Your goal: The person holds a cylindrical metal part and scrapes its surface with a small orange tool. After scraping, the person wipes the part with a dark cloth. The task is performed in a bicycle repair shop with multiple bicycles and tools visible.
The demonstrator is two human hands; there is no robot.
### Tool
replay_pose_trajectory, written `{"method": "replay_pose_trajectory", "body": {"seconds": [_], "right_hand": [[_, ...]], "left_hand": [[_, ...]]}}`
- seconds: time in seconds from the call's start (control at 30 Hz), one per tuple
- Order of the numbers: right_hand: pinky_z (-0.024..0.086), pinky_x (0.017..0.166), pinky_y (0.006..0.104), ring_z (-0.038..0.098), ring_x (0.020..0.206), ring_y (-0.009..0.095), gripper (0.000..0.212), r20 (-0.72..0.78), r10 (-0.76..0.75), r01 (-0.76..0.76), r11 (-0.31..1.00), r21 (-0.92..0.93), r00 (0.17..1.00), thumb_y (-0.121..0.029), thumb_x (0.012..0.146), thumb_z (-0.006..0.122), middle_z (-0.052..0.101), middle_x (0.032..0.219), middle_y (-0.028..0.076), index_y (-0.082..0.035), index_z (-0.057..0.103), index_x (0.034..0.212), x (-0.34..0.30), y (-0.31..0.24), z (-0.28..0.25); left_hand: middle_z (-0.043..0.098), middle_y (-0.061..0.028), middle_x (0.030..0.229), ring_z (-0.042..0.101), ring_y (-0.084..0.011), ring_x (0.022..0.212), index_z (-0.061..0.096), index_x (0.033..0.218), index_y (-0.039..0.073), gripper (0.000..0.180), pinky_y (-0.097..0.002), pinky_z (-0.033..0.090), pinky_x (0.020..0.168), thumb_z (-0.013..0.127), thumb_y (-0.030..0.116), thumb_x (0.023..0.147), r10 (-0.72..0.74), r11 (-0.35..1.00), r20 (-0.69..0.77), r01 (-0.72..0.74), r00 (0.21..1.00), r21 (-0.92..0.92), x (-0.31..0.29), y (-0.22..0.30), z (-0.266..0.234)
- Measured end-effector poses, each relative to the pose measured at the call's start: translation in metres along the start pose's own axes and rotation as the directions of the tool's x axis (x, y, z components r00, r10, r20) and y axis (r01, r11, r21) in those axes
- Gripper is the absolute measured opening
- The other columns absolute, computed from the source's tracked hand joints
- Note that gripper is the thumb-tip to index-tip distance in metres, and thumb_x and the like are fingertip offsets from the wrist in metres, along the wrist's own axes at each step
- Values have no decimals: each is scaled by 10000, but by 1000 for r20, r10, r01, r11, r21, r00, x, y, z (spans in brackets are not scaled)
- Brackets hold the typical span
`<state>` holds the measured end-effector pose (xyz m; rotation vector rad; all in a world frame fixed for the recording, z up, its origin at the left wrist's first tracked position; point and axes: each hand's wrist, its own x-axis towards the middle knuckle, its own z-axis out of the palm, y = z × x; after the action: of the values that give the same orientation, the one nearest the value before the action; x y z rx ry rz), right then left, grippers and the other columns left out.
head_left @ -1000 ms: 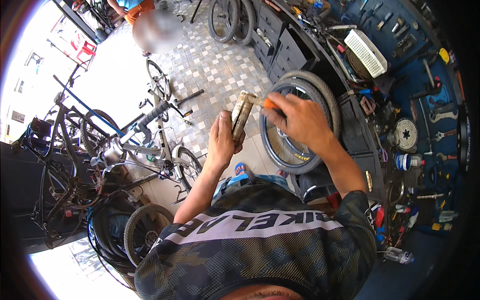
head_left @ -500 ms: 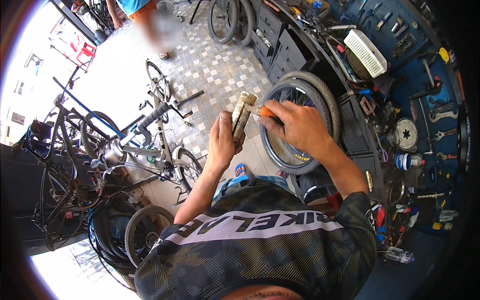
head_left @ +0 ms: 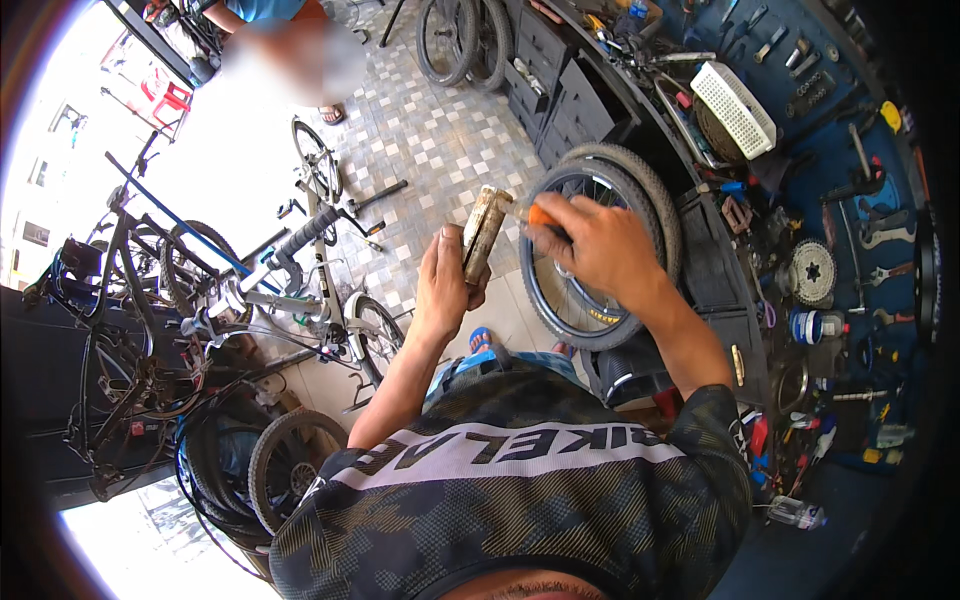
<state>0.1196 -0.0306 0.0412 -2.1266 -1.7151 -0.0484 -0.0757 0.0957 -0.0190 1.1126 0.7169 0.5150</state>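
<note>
My left hand is closed around a worn, whitish-brown metal tube, its upper end sticking out above the fingers. A dark lengthwise slot runs down the tube's side. To its right, my right hand grips a scraper with an orange handle. The scraper's short, flat, dull blade points left and meets the tube near its upper end. Most of the handle is hidden inside my right fist, and the tube's lower end is partly covered by my left fingers.
Bicycle wheels lean against dark drawers on the right. Beyond stands a tool board with wrenches, and a white basket on the bench. Bikes and frames crowd the left. Another person is at the top left.
My right hand and the scraper have shifted slightly right and up along the tube's edge. My left hand holds the tube almost still. The person at the back has lowered and moved left.
</note>
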Motion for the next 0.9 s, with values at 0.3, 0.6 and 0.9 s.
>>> {"method": "replay_pose_trajectory", "body": {"seconds": [0.3,0.6,0.9], "right_hand": [[611,634,528,757,772,410,366,31,-17,15,999,43,999,-507,1059,644,744,898,143,-183,659,1227,-1,0,2],[609,622,537,754,751,425,385,14,-18,17,998,61,1000,-524,1045,653,741,884,143,-191,663,1239,2,4,7],[613,626,513,761,765,406,359,50,-20,16,997,80,999,-494,1054,660,736,861,144,-165,651,1196,9,9,8]], "left_hand": [[527,-50,681,378,-98,469,560,1101,64,471,-271,303,433,352,477,1191,-26,999,-3,25,1000,-31,5,-4,-2],[517,-45,675,371,-94,471,559,1091,68,479,-267,294,437,351,489,1189,-47,997,-14,46,999,-55,5,-1,1],[500,-37,679,355,-94,472,558,1088,69,487,-272,290,439,361,503,1185,-37,999,-14,36,999,-41,9,-7,-2]]}}
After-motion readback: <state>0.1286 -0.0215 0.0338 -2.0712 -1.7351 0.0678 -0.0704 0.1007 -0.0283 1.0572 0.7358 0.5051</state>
